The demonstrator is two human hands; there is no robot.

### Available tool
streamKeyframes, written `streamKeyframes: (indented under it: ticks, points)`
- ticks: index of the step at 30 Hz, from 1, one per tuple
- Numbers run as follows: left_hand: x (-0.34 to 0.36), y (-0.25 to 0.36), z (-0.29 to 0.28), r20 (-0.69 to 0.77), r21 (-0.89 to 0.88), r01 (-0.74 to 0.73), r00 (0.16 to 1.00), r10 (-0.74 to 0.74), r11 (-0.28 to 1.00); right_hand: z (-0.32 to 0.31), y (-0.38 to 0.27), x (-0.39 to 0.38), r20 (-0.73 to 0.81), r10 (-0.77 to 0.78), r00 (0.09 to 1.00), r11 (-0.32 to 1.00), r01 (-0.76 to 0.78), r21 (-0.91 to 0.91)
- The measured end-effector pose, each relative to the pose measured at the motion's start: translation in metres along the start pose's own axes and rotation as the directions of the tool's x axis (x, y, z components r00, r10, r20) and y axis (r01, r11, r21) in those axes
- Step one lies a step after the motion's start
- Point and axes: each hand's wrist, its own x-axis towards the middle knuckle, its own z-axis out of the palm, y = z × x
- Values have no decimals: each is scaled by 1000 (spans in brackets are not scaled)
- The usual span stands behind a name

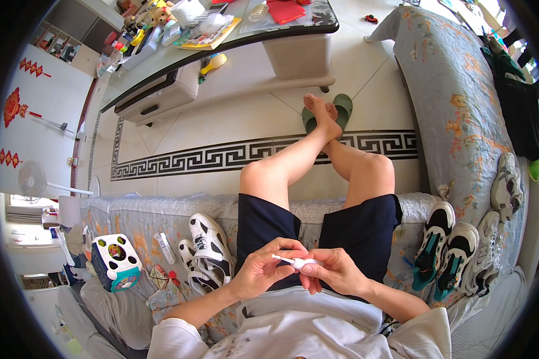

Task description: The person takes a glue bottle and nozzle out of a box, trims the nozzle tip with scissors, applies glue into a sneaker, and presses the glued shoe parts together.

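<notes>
Above my lap, my left hand and my right hand come together around a small white tube-like piece with a narrow tip. The thin tip points left, between the thumb and fingers of my left hand. My right hand pinches the thicker end with its thumb and fingers. What exactly the piece is, I cannot make out. A pair of white-and-black sneakers lies on the sofa to my left. Black-and-white sneakers with teal parts lie to my right, beside other white shoes.
A patterned sofa cover runs under me and along the right. On it at left are a white bottle and a white-and-teal toy box. Ahead stands a cluttered coffee table. Green slippers are by my feet.
</notes>
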Motion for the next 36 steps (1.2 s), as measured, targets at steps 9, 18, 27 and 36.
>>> streamKeyframes:
  ticks: [9,18,27,36]
  points:
    - [6,-8,-6,146,-15,-108,983,109,994,5,11,9,252,79,965,931,-162,328]
    - [8,6,-2,174,-41,-11,985,18,999,3,28,11,279,87,956,860,-214,464]
    - [6,1,0,91,-96,-83,992,92,992,10,11,10,194,-78,978,977,37,210]
    - [17,-5,-5,-101,140,-190,974,205,972,12,7,17,-143,-311,940,874,224,-431]
